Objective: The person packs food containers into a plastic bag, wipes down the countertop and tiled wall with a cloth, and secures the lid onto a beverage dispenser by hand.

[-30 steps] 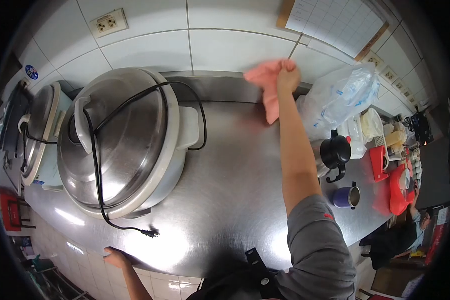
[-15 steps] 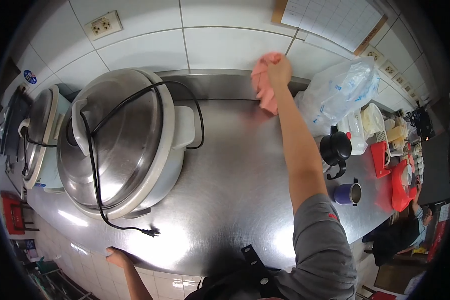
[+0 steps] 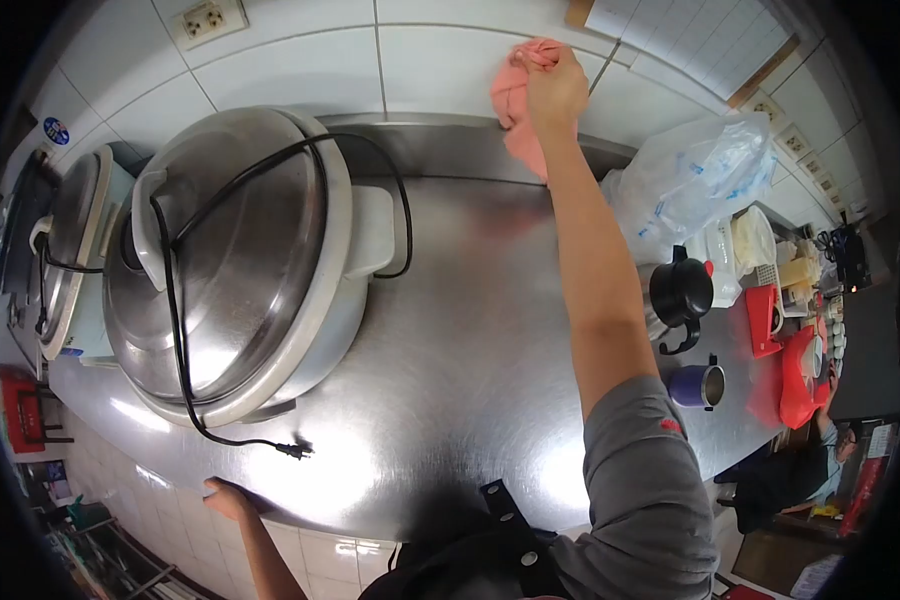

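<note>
My right hand (image 3: 558, 92) grips a pink cloth (image 3: 515, 100), which lies against the white wall tiles and hangs down over the metal backsplash. My left hand (image 3: 228, 499) rests at the front edge of the stainless steel table (image 3: 440, 340), with its fingers partly hidden and the thumb apart. A large round cooker (image 3: 235, 260) with a steel lid stands on the left of the table, its black cord (image 3: 178, 330) draped over the lid and the plug lying on the metal.
A clear plastic bag (image 3: 690, 185), a black-lidded jug (image 3: 682, 292) and a purple cup (image 3: 696, 386) stand at the right. Beyond are red items (image 3: 802, 375) and another person (image 3: 800, 470). A second cooker (image 3: 75, 255) is far left. Sockets (image 3: 208, 20) are on the wall.
My right hand has moved up with the pink cloth, from low near the backsplash onto the wall tiles. My left hand stays at the table edge. The view has shifted slightly.
</note>
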Tool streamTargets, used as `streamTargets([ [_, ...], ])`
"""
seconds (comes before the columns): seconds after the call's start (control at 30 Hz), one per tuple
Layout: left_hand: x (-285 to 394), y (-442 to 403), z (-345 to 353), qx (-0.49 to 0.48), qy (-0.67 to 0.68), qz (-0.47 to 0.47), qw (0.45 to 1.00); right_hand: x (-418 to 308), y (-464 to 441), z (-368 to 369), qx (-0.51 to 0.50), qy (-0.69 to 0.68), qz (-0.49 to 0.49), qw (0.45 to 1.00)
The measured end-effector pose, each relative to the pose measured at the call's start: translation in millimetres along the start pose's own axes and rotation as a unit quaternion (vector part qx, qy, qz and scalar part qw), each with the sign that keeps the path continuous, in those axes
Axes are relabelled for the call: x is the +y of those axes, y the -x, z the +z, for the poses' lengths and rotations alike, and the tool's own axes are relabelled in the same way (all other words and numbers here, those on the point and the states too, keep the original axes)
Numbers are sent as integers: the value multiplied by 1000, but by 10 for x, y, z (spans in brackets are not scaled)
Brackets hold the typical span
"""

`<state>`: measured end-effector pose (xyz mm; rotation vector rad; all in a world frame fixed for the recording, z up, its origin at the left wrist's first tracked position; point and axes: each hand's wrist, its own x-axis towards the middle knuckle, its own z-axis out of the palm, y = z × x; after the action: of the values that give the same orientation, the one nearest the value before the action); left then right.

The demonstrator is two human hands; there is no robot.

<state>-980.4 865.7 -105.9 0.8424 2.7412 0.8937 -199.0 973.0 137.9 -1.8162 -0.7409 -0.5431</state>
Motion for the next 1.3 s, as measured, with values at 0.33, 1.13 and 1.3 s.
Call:
streamTargets([
  [0.33,29,9,-35,-16,-2,-24,1000,-214,16,-43,25,85,-92,992],
  [1.13,467,385,-339,3,11,26,1000,-731,-222,72,28,123,-211,969],
  [1.3,325,285,-195,29,0,8,1000,-1410,-790,192,192,-201,-246,929],
])
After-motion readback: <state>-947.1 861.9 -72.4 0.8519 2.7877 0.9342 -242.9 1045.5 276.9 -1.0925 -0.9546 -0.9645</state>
